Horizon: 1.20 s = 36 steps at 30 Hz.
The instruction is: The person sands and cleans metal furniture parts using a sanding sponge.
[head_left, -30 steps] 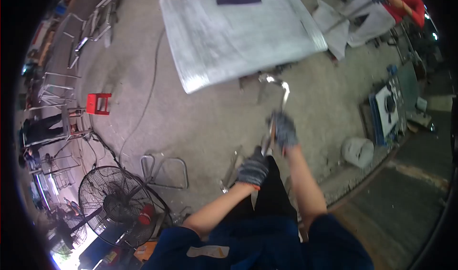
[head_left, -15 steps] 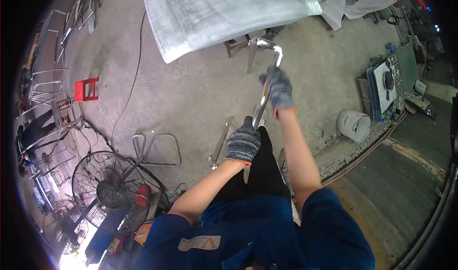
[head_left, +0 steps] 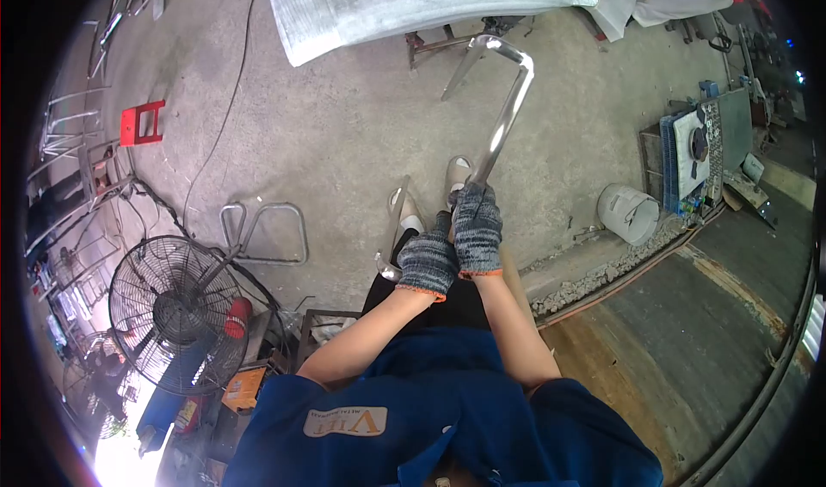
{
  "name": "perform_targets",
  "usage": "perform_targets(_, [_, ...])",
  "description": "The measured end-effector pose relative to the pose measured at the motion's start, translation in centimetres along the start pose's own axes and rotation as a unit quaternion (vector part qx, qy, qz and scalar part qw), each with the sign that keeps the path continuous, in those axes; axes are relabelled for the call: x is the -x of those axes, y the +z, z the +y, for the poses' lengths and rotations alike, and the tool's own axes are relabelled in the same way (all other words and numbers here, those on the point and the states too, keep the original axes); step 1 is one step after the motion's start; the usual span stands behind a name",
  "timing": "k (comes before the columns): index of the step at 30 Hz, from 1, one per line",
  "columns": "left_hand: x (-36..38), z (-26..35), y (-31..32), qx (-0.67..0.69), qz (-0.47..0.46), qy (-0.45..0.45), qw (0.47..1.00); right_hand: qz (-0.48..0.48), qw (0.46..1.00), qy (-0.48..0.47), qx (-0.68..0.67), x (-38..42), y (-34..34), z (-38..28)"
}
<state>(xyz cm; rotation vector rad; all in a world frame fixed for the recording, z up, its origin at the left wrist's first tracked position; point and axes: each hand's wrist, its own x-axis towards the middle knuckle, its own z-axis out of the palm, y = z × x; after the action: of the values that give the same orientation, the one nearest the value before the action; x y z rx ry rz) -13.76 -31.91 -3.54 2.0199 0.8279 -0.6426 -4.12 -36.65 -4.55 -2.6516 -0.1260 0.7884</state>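
A shiny bent metal tube [head_left: 505, 126] runs up and away from my body, with two bends at its far end and a leg pointing back toward the floor. My right hand [head_left: 477, 229], in a grey knitted glove with an orange cuff, is wrapped round its straight part. Just beside it on the left, my left hand [head_left: 428, 259], gloved alike, is closed round the nearer part of the same tube. Another bend of the tube shows left of that hand, near my knee. The gloves hide the section between.
A wrapped sheet-covered surface [head_left: 430, 5] stands ahead. To the left are a red stool [head_left: 143, 124], a bent tube frame [head_left: 274, 233] on the floor and a large fan [head_left: 176, 315]. A white bucket [head_left: 628, 213] and a bench [head_left: 693, 156] stand on the right.
My right hand has slid down along the tube toward my body, and now sits beside my left hand. The tube's far end appears higher and further right in view.
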Motion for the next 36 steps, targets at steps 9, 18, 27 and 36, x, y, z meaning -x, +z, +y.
perform_targets(9, [2.2,-0.1,-0.5,-0.041,0.014,-0.027,0.999,0.066,0.985,-0.155,0.044,-5.6,-2.3,-2.4])
perform_targets(18, [2.3,1.6,-0.8,-0.020,0.016,-0.019,0.999,0.012,0.957,-0.270,0.106,-20.2,-3.5,2.6])
perform_targets(27, [2.2,2.5,-1.0,-0.010,-0.035,-0.030,0.999,-0.082,0.917,-0.042,-0.388,-12.0,-6.0,-0.8])
perform_targets(36, [2.3,1.9,-0.2,-0.028,-0.015,-0.011,0.999,-0.001,0.993,-0.109,-0.035,-4.9,-2.0,2.6])
